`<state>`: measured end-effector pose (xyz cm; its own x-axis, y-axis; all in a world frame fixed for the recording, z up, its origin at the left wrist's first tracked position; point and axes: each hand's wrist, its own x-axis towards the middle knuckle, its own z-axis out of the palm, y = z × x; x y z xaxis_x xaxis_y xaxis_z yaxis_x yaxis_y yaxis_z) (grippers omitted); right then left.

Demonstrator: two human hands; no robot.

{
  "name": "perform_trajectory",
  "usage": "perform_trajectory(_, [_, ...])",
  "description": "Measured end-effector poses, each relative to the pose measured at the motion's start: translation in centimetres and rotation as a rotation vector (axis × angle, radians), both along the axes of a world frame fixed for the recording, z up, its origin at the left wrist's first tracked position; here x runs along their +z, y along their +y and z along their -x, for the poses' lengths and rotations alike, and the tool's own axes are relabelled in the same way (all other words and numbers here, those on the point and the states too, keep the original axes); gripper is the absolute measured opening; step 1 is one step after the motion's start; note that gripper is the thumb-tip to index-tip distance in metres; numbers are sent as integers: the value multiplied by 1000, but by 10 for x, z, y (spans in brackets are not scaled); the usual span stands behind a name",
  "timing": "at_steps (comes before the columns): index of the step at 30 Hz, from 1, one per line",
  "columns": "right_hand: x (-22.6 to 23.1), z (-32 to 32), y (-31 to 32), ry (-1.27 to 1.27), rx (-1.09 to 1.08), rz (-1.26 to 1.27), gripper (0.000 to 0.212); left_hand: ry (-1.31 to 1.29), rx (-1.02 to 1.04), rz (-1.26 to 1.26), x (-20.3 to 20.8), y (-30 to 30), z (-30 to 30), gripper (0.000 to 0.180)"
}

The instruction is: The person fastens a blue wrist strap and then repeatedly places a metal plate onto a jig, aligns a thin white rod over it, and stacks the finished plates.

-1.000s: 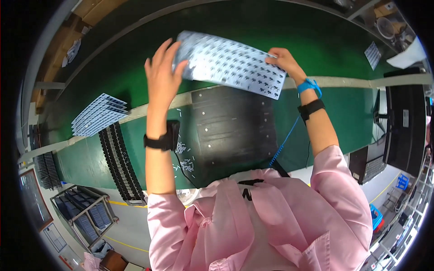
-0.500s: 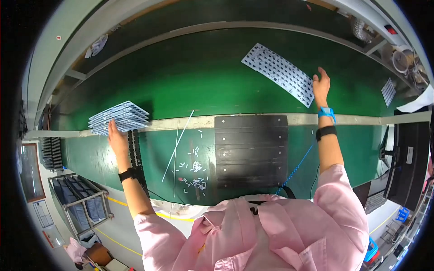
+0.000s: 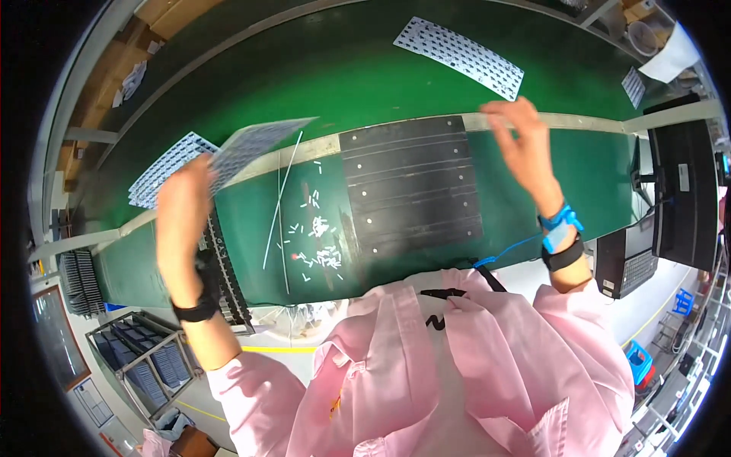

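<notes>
My left hand (image 3: 185, 202), blurred by motion, grips a thin grey-white board with rows of dark marks (image 3: 263, 145) by its near-left end, tilted and lifted. Beside it on the ledge lies a stack of similar boards (image 3: 171, 169), its near part covered by the hand. My right hand (image 3: 524, 145) hovers right of the black ribbed plate (image 3: 411, 183), fingers curved apart and holding nothing. Beyond it, a single white board with dark marks (image 3: 461, 57) lies flat on the green surface.
Small white strips (image 3: 324, 228) lie scattered left of the black plate, near a long thin white rod (image 3: 283, 198). A black slotted rail (image 3: 222, 266) stands nearer the left arm. At right are a monitor (image 3: 685, 179) and a blue cord (image 3: 510, 250).
My left hand has lifted a board off the stack, swinging it rightward. My right hand has come away from the far board and back toward me. The whole view has tilted.
</notes>
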<state>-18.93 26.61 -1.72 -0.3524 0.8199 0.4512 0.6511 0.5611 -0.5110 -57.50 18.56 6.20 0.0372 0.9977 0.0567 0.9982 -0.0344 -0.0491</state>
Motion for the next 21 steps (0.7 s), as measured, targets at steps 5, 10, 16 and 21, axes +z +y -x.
perform_trajectory(5, [28, 28, -40, 81, -41, -213, 14, -163, -514, -23, -37, 19, -140, 10])
perform_trajectory(10, [41, -42, -47, -110, 89, 202, 13, -439, -661, 13, -57, 36, -206, 15])
perform_trajectory(16, [8, -126, -55, 42, -123, 305, 11, -566, -662, 37, -112, 69, -210, 12])
perform_trajectory(21, [10, -166, -61, 134, -252, 364, 8, -505, -764, -47, -113, 69, -260, 12])
